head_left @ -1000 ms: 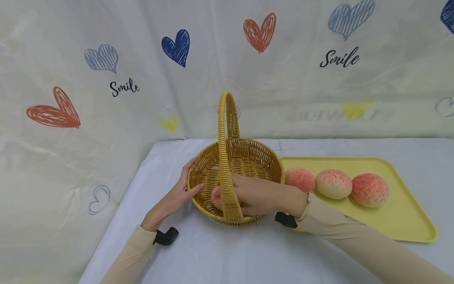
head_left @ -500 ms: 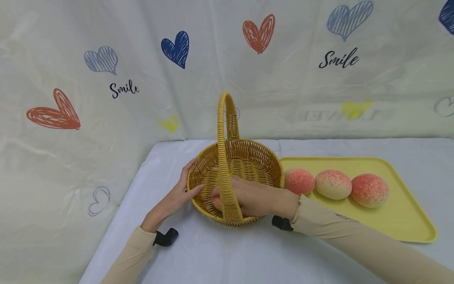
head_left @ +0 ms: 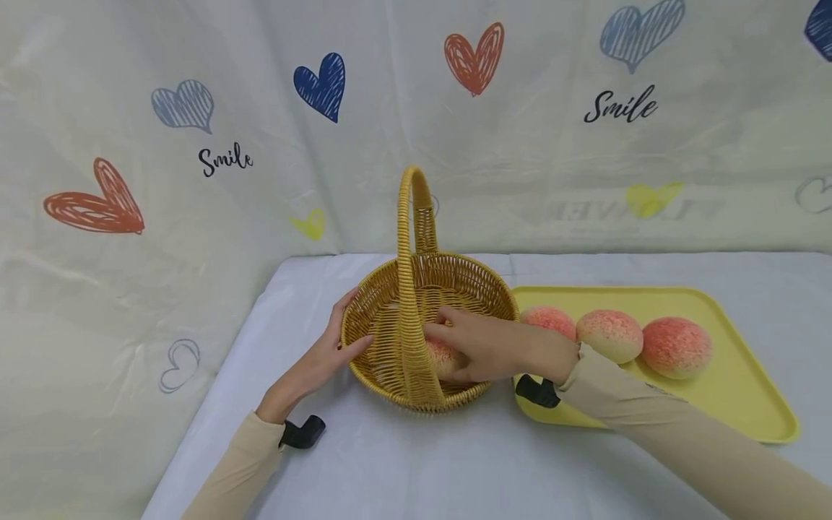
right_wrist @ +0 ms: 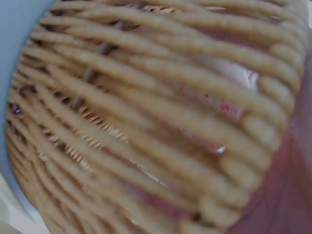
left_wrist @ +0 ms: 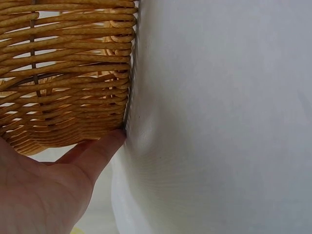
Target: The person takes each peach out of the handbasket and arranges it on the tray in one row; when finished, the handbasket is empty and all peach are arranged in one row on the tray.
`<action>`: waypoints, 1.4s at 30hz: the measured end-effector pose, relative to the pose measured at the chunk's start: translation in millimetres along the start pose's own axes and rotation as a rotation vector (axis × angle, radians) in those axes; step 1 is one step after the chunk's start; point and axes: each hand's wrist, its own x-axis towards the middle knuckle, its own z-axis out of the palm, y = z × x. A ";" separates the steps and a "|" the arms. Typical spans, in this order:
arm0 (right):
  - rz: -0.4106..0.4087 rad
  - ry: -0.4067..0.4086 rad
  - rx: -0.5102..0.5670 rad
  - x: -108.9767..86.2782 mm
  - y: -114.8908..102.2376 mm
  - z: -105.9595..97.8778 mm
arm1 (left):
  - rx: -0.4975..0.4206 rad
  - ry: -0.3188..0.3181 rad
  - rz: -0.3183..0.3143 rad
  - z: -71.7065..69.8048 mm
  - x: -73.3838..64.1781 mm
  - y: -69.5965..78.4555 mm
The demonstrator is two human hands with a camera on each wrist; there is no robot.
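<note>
A wicker basket (head_left: 370, 318) with a tall arched handle stands upright in the middle of the table. My left hand (head_left: 321, 365) holds its left side, the thumb over the rim and the fingers outside. In the left wrist view, a fingertip of that hand meets the lower edge of the weave. Inside the basket, right of the handle's front leg, my right hand (head_left: 484, 347) has thumb and fingers around a pink-speckled peach (head_left: 446, 359). The handle hides part of that peach. Through the blurred weave in the right wrist view, some red specks show.
To the right lies a yellow tray (head_left: 728, 404), partly under the right sleeve. Three peaches sit on it in a row: a pink one (head_left: 549, 320), a paler one (head_left: 609, 336) and a redder one (head_left: 676, 347). A printed cloth (head_left: 364, 180) hangs behind.
My right hand has shifted right inside the basket. The peach, seen left of the handle's leg before, now shows on its right. My left hand has stayed in place.
</note>
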 end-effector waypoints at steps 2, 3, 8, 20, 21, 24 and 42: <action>0.019 0.000 0.014 0.3 1.0 -0.4 | -0.001 0.001 0.001 -0.4 -0.2 -0.4; 0.021 0.001 0.020 0.9 1.3 -0.5 | -0.001 0.002 0.002 -0.5 -0.2 -0.7; 0.037 -0.042 0.045 3.0 0.4 -1.8 | 0.003 0.002 0.003 -0.5 0.3 -1.8; -0.014 0.082 0.013 -9.0 -3.7 -14.4 | 0.013 0.007 0.009 -1.4 -2.9 -2.5; -0.015 0.107 0.022 -13.5 -3.4 -18.2 | 0.012 0.007 0.012 -1.6 -3.1 -2.7; 0.021 0.160 0.044 -32.6 -2.2 -34.7 | 0.009 0.001 0.016 -1.4 -2.4 -2.8; 0.543 0.516 -0.083 -248.6 80.7 -71.5 | -0.005 -0.017 0.027 -1.8 1.4 -2.6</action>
